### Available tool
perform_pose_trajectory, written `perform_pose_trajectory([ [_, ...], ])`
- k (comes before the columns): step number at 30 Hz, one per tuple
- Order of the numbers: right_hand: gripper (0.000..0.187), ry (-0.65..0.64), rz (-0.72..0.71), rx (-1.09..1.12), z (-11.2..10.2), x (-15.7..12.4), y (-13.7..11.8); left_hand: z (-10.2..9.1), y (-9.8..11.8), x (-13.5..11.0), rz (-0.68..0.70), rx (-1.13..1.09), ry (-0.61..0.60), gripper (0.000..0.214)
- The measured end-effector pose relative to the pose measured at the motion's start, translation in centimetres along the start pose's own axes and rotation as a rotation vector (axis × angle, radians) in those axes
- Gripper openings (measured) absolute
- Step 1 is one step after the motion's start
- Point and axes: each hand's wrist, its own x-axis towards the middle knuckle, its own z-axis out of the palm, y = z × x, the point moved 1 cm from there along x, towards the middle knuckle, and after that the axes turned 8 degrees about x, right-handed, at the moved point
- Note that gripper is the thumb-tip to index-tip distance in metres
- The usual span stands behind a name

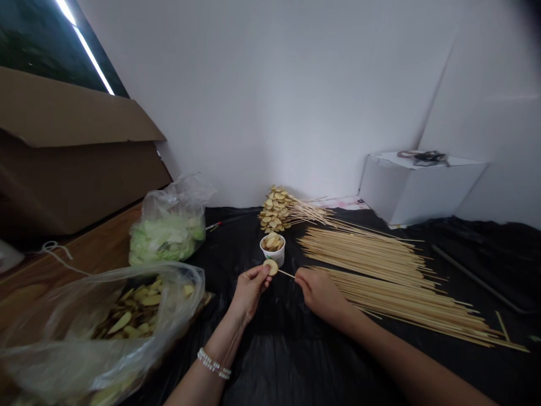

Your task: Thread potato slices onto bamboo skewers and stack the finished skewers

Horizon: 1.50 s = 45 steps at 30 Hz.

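Observation:
Between the fingertips of my left hand point(252, 286) is a round, pale potato slice point(271, 267), pinched at its edge. My right hand point(320, 293) is closed round a thin wooden skewer point(287, 273), whose visible end meets the slice; whether it has pierced it I cannot tell. Just beyond the slice stands a white paper cup point(274, 255) filled with more slices. Behind the cup lies a stack of skewered slices point(275, 208), their bare sticks pointing right. Two bundles of long bare skewers point(363, 254) lie to the right, partly behind my right hand and forearm.
An open clear plastic bag point(173, 327) of potato slices sits at the left front. Behind it is a bag of pale green cut vegetable point(169, 234). A cardboard box point(76, 180) stands far left, a white box point(416, 189) at back right. Black plastic sheeting point(236, 237) covers the surface.

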Motion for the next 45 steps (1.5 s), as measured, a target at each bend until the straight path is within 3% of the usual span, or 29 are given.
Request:
perform_pose_trajectory([
  [10, 0.021, 0.034, -0.065, -0.215, 0.3, -0.5, -0.8, 0.1, -0.3, 0.2, 0.008, 0.003, -0.011, 0.036],
  [19, 0.022, -0.015, 0.041, 0.009, 0.3, 0.1, 0.0, 0.1, -0.2, -0.1, 0.012, 0.044, -0.017, 0.037],
  [26, 0.019, 0.014, -0.083, -0.206, 0.3, -0.4, -0.8, 0.2, -0.4, 0.1, 0.015, 0.017, -0.023, 0.033],
  [31, 0.022, 0.031, -0.030, -0.140, 0.4, 0.0, -0.7, 0.3, -0.1, 0.0, -0.016, -0.068, -0.045, 0.032],
  [40, 0.021, 0.132, -0.108, -0.201, 1.1, -0.1, -0.5, 0.4, 0.2, 0.0, 0.020, -0.083, -0.053, 0.030],
  [45, 0.021, 0.041, -0.045, 0.041, 0.6, 0.0, -0.4, 0.4, 0.0, 0.0, 0.000, -0.081, -0.086, 0.029],
])
